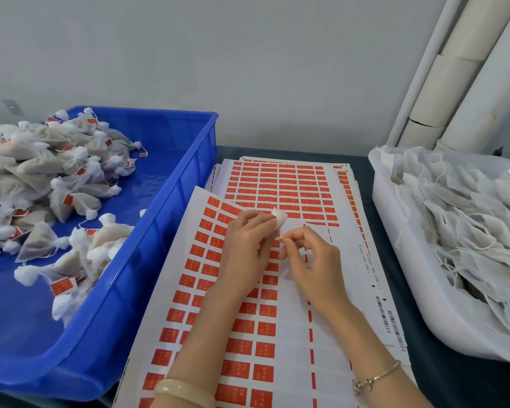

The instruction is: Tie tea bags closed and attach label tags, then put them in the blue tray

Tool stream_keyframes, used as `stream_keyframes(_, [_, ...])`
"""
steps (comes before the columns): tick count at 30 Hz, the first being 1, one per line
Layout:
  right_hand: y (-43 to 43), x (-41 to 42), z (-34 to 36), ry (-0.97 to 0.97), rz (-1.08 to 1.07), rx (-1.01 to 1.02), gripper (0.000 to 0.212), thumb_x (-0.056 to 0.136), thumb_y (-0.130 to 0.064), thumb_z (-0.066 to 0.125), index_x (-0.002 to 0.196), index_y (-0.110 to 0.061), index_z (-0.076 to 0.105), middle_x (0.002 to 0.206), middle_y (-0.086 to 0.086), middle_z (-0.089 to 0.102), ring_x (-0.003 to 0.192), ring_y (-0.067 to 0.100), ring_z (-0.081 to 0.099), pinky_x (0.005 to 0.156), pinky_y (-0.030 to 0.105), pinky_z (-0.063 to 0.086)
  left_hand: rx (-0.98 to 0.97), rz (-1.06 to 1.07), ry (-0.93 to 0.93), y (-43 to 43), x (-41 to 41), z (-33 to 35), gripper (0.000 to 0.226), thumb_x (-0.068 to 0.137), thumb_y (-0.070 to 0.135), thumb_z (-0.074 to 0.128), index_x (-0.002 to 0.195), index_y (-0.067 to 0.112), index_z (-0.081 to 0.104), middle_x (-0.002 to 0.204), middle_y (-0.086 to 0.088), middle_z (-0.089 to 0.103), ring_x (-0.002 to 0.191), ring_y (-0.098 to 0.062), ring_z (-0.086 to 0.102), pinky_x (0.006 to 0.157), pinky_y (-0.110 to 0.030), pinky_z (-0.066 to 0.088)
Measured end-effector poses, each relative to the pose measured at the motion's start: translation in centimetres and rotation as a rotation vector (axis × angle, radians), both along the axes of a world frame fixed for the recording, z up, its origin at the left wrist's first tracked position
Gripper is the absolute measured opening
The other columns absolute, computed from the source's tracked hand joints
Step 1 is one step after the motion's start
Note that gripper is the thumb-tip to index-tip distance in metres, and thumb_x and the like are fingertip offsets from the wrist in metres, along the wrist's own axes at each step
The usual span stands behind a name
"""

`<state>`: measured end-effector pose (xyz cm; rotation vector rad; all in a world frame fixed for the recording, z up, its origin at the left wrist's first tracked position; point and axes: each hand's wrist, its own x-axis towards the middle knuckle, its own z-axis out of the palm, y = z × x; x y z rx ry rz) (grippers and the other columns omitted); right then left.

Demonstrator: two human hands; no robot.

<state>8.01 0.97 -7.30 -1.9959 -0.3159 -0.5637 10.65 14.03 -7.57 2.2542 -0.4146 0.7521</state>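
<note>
Left: the blue tray (pixel 186 184) fills this side; its right wall rises just beside the label sheets (pixel 277 184).
Tray floor: tied bags (pixel 42 172) heap at the left; bare blue shows along the right wall.
Middle: the sheets lie flat on the worktop (pixel 460 390); the left hand (pixel 245 245), holding a tea bag (pixel 279 218), and the right hand (pixel 312 260), pinching at it, hang close together above them.
Right: the white bin (pixel 379 207), piled with loose bags, sits near the sheets, with a narrow dark strip between.
Back: the wall (pixel 218 54) is close behind; pipes (pixel 454 83) stand behind the bin.

Left hand (pixel 245 242) fingers curled, gripping; right hand (pixel 312 260) thumb-forefinger pinched; hands nearly touching, forearms converging.
</note>
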Motion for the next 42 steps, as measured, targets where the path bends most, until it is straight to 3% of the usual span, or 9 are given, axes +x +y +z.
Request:
stream_keyframes(6, [-0.2, -0.1, -0.2, -0.017, 0.062, -0.003, 0.007, 0.089, -0.018, 0.064, 0.086, -0.024, 0.064, 0.079, -0.018, 0.064, 0.083, 0.002, 0.062, 0.072, 0.005, 0.048, 0.07, -0.089, -0.003, -0.2, 0.1, -0.4, 0.015, 0.084, 0.015, 0.071, 0.098, 0.017, 0.076, 0.104, 0.001, 0.072, 0.11, -0.019, 0.056, 0.094, -0.035, 0.046])
stream_keyframes(11, [0.1, -0.2, 0.2, -0.06, 0.067, 0.073, 0.005, 0.088, -0.026, 0.06, 0.085, -0.029, 0.063, 0.078, -0.021, 0.064, 0.082, 0.003, 0.063, 0.071, 0.006, 0.047, 0.025, -0.179, 0.025, -0.6, 0.1, -0.6, 0.02, 0.093, 0.013, 0.058, 0.108, 0.014, 0.071, 0.109, 0.0, 0.069, 0.111, -0.014, 0.055, 0.096, -0.034, 0.046])
stream_keyframes(15, [0.0, -0.3, 0.5, -0.017, -0.033, 0.239, 0.003, 0.088, -0.035, 0.057, 0.086, -0.035, 0.059, 0.085, -0.023, 0.064, 0.084, 0.002, 0.061, 0.071, 0.006, 0.047, -0.282, -0.26, 0.207, -0.8, -0.1, -0.1, 0.024, 0.102, 0.019, 0.042, 0.099, 0.02, 0.066, 0.093, 0.012, 0.064, 0.094, -0.007, 0.058, 0.083, -0.022, 0.047])
stream_keyframes(18, [-0.3, 0.2, 0.2, 0.131, -0.087, 0.303, 0.013, 0.089, -0.04, 0.058, 0.102, -0.037, 0.056, 0.094, -0.027, 0.06, 0.091, -0.005, 0.056, 0.071, 0.004, 0.045, -0.463, -0.295, 0.334, -1.1, -0.6, 0.6, 0.031, 0.098, 0.035, 0.036, 0.09, 0.025, 0.064, 0.078, 0.02, 0.061, 0.079, -0.002, 0.059, 0.069, -0.011, 0.045])
stream_keyframes(21, [-0.5, 0.8, 0.0, 0.324, 0.028, 0.34, 0.013, 0.094, -0.029, 0.058, 0.102, -0.038, 0.061, 0.097, -0.024, 0.063, 0.094, -0.004, 0.058, 0.073, 0.008, 0.048, -0.518, -0.318, 0.394, -1.2, -0.8, 0.8, 0.028, 0.101, 0.029, 0.037, 0.09, 0.025, 0.062, 0.076, 0.022, 0.061, 0.077, 0.001, 0.059, 0.068, -0.009, 0.046])
stream_keyframes(25, [-0.5, 0.9, 0.4, 0.36, 0.104, 0.369, 0.013, 0.091, -0.027, 0.062, 0.092, -0.039, 0.065, 0.087, -0.032, 0.067, 0.091, -0.013, 0.058, 0.068, 0.001, 0.045, -0.605, -0.331, 0.424, -1.0, -0.8, 1.1, 0.026, 0.101, 0.024, 0.04, 0.089, 0.031, 0.062, 0.078, 0.015, 0.064, 0.077, 0.005, 0.059, 0.07, -0.008, 0.048])
stream_keyframes(30, [-0.8, 0.7, 0.6, 0.382, 0.074, 0.451, 0.016, 0.076, -0.046, 0.067, 0.09, -0.038, 0.069, 0.09, -0.028, 0.069, 0.091, -0.009, 0.062, 0.066, 0.008, 0.051, -0.603, -0.32, 0.456, -0.7, -0.5, 0.9, 0.022, 0.098, 0.028, 0.048, 0.09, 0.026, 0.068, 0.081, 0.005, 0.066, 0.077, 0.001, 0.06, 0.071, -0.008, 0.048])
stream_keyframes(34, [-1.2, 1.0, 0.3, 0.442, -0.026, 0.562, 0.011, 0.082, -0.028, 0.073, 0.092, -0.034, 0.071, 0.086, -0.019, 0.071, 0.087, 0.006, 0.066, 0.069, 0.016, 0.05, -0.622, -0.337, 0.464, -0.7, -0.3, 0.7, 0.013, 0.095, 0.026, 0.056, 0.097, 0.026, 0.068, 0.087, 0.014, 0.069, 0.086, -0.003, 0.064, 0.073, -0.011, 0.049])
stream_keyframes(42, [-1.2, 1.2, -0.1, 0.391, -0.099, 0.655, 0.013, 0.084, -0.015, 0.072, 0.089, -0.027, 0.071, 0.08, -0.014, 0.072, 0.075, 0.005, 0.069, 0.058, 0.013, 0.052, -0.674, -0.203, 0.538, -0.9, 0.1, 0.4, 0.006, 0.089, 0.028, 0.065, 0.084, 0.031, 0.066, 0.08, 0.018, 0.067, 0.079, 0.008, 0.062, 0.064, -0.005, 0.046])
